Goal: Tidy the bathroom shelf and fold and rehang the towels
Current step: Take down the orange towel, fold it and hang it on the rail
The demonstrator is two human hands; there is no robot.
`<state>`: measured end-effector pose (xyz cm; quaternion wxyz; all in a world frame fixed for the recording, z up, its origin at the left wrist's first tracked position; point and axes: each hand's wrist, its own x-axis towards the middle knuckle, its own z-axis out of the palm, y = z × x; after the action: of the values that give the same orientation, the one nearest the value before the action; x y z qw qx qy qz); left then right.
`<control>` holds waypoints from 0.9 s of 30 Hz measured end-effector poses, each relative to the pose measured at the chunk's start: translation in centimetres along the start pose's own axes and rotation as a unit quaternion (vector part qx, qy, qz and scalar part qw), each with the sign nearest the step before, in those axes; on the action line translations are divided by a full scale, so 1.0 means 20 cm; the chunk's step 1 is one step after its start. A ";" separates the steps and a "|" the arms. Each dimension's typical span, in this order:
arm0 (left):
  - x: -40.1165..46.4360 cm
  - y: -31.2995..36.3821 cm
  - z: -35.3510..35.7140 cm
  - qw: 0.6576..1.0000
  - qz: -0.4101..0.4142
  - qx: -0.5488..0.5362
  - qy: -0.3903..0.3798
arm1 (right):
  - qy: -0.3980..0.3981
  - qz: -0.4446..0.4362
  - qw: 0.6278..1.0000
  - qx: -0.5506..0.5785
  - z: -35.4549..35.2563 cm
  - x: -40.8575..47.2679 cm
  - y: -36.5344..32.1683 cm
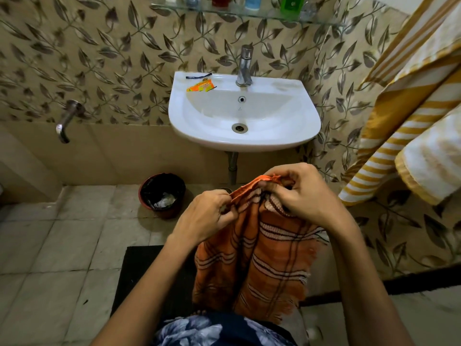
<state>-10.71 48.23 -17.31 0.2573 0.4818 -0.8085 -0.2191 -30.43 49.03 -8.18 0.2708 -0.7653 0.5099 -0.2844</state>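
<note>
Towel, orange [259, 260], with dark and white stripes and a frayed fringe along its right edge: it hangs in front of the person's body, over a dark floor mat [147, 273], held at its bunched top edge. Left hand [207, 216]: fingers curled, pinching the top edge at the left. Right hand [306, 196]: fingers curled and clamped on the gathered top edge at the right. The two hands are close together, so the cloth between them is crumpled, not stretched.

Risks, as judged:
- With the edge bunched, the fold may come out uneven, since the corners are not yet matched.
- The lower end hangs low; if either pinch slips it could drop onto the mat or the floor tiles.
- The loose fringe could snag on the fingers.

Bin, dark, lined [162, 194]: on the floor left of the hands, some waste inside.

Basin, white [294, 136]: wall-mounted, with a chrome tap. Orange sachets [200, 86] lie on its left ledge; their print is too small to read. A dark strip lies just behind them.

Towel, yellow-and-white striped [409, 116]: hanging loosely at the right, unfolded.

Glass shelf [249, 15]: top edge of view, bottles cut off, no label legible.
</note>
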 end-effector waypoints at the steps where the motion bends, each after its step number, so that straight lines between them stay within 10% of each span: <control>1: 0.01 0.01 0.00 1.000 -0.006 -0.002 -0.001 | 0.006 -0.005 1.000 0.005 -0.02 0.00 0.00; 14: 0.06 0.06 0.04 0.996 -0.084 0.020 -0.022 | 0.049 -0.012 0.992 0.117 -0.17 -0.11 -0.04; 21: 0.05 0.12 -0.06 0.994 -0.071 -0.080 0.037 | 0.024 0.293 0.938 -0.182 -0.27 -0.19 0.17; 27: 0.06 0.17 -0.09 0.995 -0.070 -0.059 0.035 | 0.015 0.197 0.976 -0.089 -0.14 -0.14 0.06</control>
<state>-12.27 48.54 -13.57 0.2975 0.5283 -0.7491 -0.2669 -34.07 50.82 -7.55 0.2448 -0.6665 0.6778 -0.1908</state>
